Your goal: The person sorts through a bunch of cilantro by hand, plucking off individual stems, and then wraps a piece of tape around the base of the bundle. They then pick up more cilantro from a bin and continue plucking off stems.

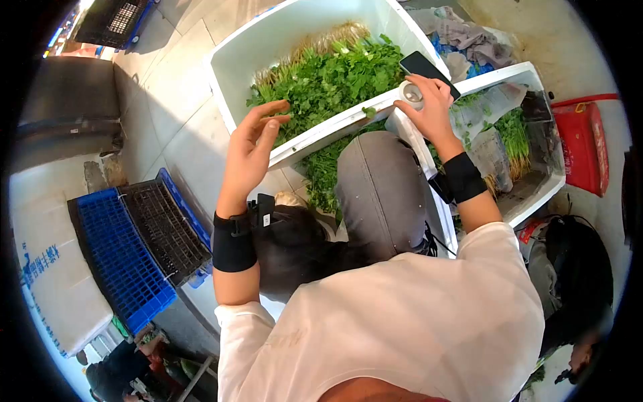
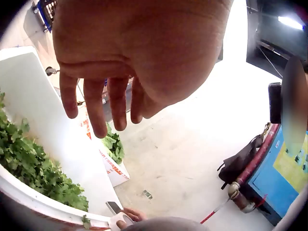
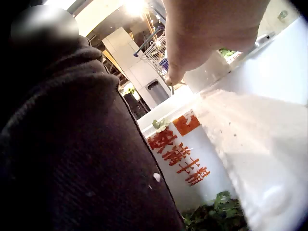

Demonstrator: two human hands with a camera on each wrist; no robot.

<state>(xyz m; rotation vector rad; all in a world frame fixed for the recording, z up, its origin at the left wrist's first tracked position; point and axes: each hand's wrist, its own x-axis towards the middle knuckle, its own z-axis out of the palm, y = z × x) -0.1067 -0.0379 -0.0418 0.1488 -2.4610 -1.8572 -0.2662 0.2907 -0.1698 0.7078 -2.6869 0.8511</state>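
My left hand (image 1: 249,157) is raised over the near left edge of a white foam box (image 1: 234,60), its fingers loosely bent and holding nothing. Leafy green bunches (image 1: 335,74) with pale roots fill part of this box. At the box's right corner, my right hand (image 1: 432,110) grips a white roll (image 1: 410,96) between thumb and fingers. A dark phone (image 1: 422,67) lies just beyond the fingers. In the left wrist view, the left palm (image 2: 139,48) shows with its fingers hanging down. The right wrist view shows only part of the right hand (image 3: 211,36), and its fingertips are mostly hidden.
A second foam box (image 1: 552,177) at right holds greens and paper. More greens (image 1: 321,177) are below the first box, beside my knee (image 1: 382,194). Blue and black crates (image 1: 124,251) stand at left, and a red bag (image 1: 583,144) is at far right.
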